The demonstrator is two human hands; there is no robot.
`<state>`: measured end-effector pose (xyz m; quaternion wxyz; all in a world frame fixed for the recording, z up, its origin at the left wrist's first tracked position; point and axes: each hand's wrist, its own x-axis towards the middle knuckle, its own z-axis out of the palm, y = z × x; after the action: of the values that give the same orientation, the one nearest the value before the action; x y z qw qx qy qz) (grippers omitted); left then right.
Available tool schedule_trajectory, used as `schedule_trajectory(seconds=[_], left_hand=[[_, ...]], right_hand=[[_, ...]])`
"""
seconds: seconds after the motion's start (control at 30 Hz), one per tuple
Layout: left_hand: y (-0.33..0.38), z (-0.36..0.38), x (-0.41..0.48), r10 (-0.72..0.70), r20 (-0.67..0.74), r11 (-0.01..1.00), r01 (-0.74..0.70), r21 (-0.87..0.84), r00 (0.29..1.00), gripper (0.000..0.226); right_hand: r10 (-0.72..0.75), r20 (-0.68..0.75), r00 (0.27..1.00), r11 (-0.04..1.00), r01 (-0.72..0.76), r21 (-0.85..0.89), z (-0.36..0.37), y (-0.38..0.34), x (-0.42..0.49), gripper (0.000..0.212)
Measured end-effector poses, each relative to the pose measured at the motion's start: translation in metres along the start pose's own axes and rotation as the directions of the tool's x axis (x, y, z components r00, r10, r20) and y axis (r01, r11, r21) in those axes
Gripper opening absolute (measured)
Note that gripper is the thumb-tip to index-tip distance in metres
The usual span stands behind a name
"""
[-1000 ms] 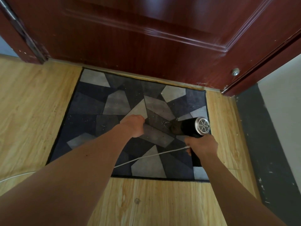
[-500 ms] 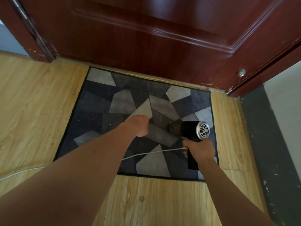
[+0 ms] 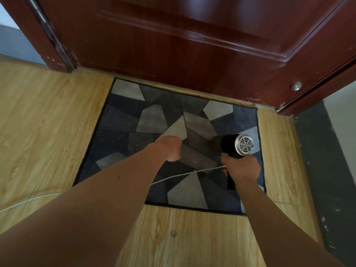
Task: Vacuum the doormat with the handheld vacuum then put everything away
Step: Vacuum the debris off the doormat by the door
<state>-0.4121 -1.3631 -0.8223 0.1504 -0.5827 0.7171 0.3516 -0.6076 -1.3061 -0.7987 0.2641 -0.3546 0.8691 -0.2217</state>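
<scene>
Nearest us lies the pale wooden floor, crossed by a white cord that runs from the left up to our right hand. That hand's grip is clamped round the handle of the black handheld vacuum, its round metal grille facing us, over the right part of the grey doormat. Our left hand sits over the mat's middle with its grip curled; whether it holds anything we cannot tell. Beyond stands the dark red door.
</scene>
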Motion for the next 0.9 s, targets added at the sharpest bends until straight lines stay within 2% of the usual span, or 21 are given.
schedule_trajectory(seconds=[0.17,0.3,0.53,0.67,0.9], left_hand=[[-0.001,-0.001,0.003,-0.005,-0.008,1.0,0.005,0.009,1.0,0.05],[0.0,-0.002,0.002,-0.005,-0.014,1.0,0.005,0.014,1.0,0.05],[0.0,-0.002,0.0,-0.007,-0.025,1.0,0.007,0.005,1.0,0.05],[0.0,-0.003,0.002,-0.011,-0.038,1.0,0.011,-0.005,0.999,0.049],[0.0,-0.002,0.004,-0.02,-0.044,1.0,0.02,-0.012,0.999,0.048]], right_hand=[[0.018,-0.043,0.999,0.998,-0.02,-0.057,-0.017,0.005,0.005,0.026],[0.056,-0.048,0.997,0.998,-0.056,-0.013,-0.02,0.008,0.006,0.032],[0.084,-0.022,0.996,0.995,-0.083,0.053,-0.021,0.009,0.007,0.027],[0.07,-0.014,0.997,0.996,-0.069,0.052,-0.02,0.002,0.014,0.02],[0.08,0.009,0.997,0.996,-0.08,0.039,-0.015,-0.008,0.034,0.027]])
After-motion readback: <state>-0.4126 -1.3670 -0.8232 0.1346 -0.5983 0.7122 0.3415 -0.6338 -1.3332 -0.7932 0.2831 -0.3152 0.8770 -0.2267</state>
